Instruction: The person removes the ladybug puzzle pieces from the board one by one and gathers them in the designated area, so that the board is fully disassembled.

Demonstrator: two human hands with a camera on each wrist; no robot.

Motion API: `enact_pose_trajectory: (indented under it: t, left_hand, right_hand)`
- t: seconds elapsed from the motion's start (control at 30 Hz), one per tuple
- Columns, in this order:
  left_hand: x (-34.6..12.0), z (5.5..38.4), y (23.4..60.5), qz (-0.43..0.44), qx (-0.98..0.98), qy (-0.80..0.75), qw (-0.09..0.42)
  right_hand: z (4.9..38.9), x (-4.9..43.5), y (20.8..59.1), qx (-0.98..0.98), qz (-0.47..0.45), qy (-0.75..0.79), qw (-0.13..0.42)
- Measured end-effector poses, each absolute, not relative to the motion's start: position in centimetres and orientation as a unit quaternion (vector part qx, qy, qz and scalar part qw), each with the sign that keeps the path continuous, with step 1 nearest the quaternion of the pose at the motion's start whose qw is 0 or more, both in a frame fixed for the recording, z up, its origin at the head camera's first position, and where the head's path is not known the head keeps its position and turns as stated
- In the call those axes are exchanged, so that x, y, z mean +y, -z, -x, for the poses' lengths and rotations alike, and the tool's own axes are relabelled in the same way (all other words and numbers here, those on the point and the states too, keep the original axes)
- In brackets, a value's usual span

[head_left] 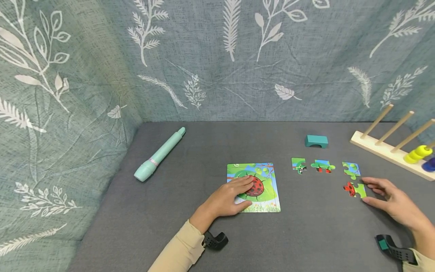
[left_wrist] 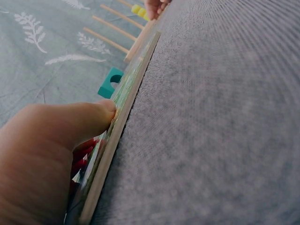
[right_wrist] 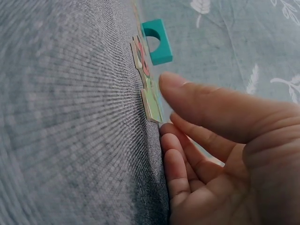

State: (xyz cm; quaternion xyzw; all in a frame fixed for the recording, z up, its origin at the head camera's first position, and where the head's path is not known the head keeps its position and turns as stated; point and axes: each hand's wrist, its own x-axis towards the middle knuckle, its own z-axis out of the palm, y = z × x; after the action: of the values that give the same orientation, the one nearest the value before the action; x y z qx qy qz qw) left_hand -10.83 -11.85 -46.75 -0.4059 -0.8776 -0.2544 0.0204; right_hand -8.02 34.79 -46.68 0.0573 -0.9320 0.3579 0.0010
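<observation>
Ladybug board [head_left: 264, 193] beneath straight-fingered left hand [head_left: 228, 197], unclenched; right hand [head_left: 395, 201] loose, thumb parted from forefinger beside red-green puzzle piece [head_left: 360, 190].

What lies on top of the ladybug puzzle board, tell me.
The left hand rests on the ladybug puzzle board, across its left side. Most of the printed ladybug shows; whatever is printed beneath the hand is covered and cannot be seen.

Ladybug board [head_left: 261, 190]: lower left partly covered by the left hand [head_left: 225, 198], head view.
Bead rack [head_left: 387, 152]: right side, with blue beads [head_left: 429, 165], cut off by the head view's edge.
Right hand [head_left: 395, 200]: cut off at the left wrist view's top.
</observation>
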Motion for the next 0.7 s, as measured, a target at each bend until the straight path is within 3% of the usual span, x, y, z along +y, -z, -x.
enact_pose_trajectory:
  t: [0.2, 0.7]
  left_hand:
    - [-11.9, 10.8, 46.8, 0.404, -0.879, 0.253, 0.023]
    - [-13.0, 11.1, 47.0, 0.38, -0.879, 0.283, 0.052]
  right_hand:
    - [8.0, 34.9, 46.8, -0.914, -0.072, -0.398, 0.024]
    - [8.0, 33.2, 45.5, -0.919, -0.065, -0.389, 0.006]
